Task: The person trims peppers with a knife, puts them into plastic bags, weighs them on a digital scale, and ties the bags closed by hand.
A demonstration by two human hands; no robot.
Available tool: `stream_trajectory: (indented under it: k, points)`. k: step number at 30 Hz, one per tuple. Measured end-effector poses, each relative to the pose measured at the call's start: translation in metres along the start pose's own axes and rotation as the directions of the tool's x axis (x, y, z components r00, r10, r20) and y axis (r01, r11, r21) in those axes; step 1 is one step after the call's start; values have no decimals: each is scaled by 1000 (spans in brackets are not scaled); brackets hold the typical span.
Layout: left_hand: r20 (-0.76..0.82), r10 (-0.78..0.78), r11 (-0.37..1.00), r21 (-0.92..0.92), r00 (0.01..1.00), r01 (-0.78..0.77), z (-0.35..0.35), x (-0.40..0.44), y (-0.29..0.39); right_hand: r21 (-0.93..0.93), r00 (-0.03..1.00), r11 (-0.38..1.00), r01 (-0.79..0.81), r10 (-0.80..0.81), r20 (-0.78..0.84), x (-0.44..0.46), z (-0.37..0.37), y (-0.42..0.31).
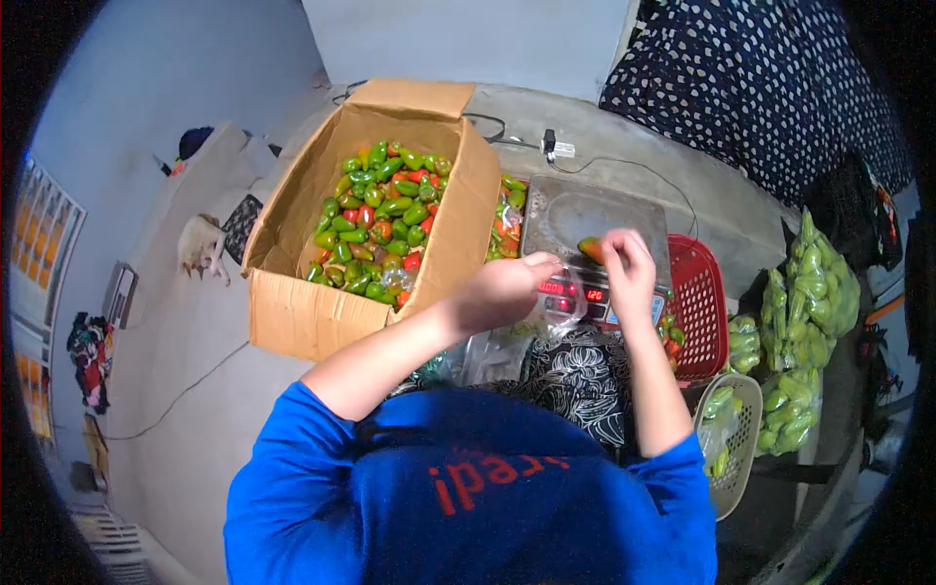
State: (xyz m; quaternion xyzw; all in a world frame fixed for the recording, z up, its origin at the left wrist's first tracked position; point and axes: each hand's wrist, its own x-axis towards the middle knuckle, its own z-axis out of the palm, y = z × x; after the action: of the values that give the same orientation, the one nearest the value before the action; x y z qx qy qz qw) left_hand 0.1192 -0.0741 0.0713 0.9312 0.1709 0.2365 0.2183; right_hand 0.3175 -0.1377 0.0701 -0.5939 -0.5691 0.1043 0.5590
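My right hand [632, 268] pinches a green and orange pepper [590, 250] above the metal plate of a digital scale [565, 210]. My left hand [512, 285], slightly blurred, is closed on the edge of a clear plastic bag [565, 317] in front of the scale's red-lit display [594, 293]. To the left of the scale stands an open cardboard box [317, 312] with many green and red peppers [380, 210] inside. More peppers [511, 200] lie in a narrow strip between box and scale.
Right of the scale is a red plastic basket [702, 307] with a few peppers, and a cream basket [738, 483] holding bagged green produce. Filled bags of green vegetables [814, 302] stand farther right. A cable [643, 166] runs along the floor behind the scale. An animal [202, 246] lies at left.
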Motion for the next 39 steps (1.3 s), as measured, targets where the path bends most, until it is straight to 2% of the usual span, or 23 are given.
stream_trajectory:
  k: [2,4,5,6,8,9,11,12,13,14,15,18,20,22,23,24,25,26,28,32,33,36,39]
  points:
    - [120,-57,998,-28,991,60,-6,-1,17,346,958,931,-113,9,288,-29,5,-31]
    - [181,-52,994,-81,982,67,-7,6,31,457,925,837,-301,140,353,-40,6,-30]
    - [78,7,992,-125,997,2,-2,4,31,501,900,775,-385,194,391,-44,6,-28]
    - [17,64,988,-145,998,-61,-2,6,35,462,811,685,-563,350,469,-43,-3,-29]
    - [-100,165,968,-173,981,-180,1,6,45,360,695,604,-711,524,493,-52,2,-41]
    - [-72,197,960,-190,978,-207,5,5,50,242,637,656,-715,468,613,-57,5,-22]
    - [-31,243,944,-224,970,-243,16,0,68,-58,517,855,-515,364,775,-63,9,-3]
    - [-15,268,927,-267,963,-262,21,-5,80,-205,492,938,-281,324,808,-70,13,2]
    - [-9,311,912,-278,950,-301,19,-9,95,-319,480,948,-21,290,828,-83,20,7]
    - [71,250,939,-262,966,-224,21,-13,105,-384,472,903,194,257,843,-94,25,12]
    - [72,260,939,-252,963,-235,30,-17,104,-415,481,849,328,229,847,-104,29,17]
    - [77,304,915,-302,950,-269,63,-31,86,-488,550,686,540,152,821,-125,43,34]
    - [73,324,891,-360,943,-278,76,-39,85,-551,600,618,561,155,785,-130,56,48]
    - [59,326,867,-416,943,-274,88,-47,95,-607,653,623,494,195,732,-135,70,65]
    - [123,279,875,-442,952,-199,92,-52,102,-630,671,631,452,225,706,-137,75,72]
    - [137,274,890,-412,952,-197,109,-61,102,-651,687,637,412,252,682,-136,79,76]
    - [104,294,895,-378,950,-236,120,-68,102,-622,707,596,508,124,696,-138,80,73]
    - [70,314,899,-342,947,-273,131,-73,100,-610,677,614,501,161,718,-137,81,72]
    - [94,245,890,-417,965,-186,127,-73,101,-590,606,653,475,244,757,-137,80,60]
    - [84,163,828,-554,983,-90,127,-71,100,-490,676,774,402,110,729,-144,80,76]
    - [70,154,811,-578,986,-86,125,-70,100,-501,730,744,443,25,683,-144,76,68]
    - [82,153,793,-604,985,-73,120,-70,102,-652,787,615,444,80,611,-145,79,66]
    - [79,182,798,-594,980,-100,118,-73,106,-694,582,578,429,411,702,-137,67,27]
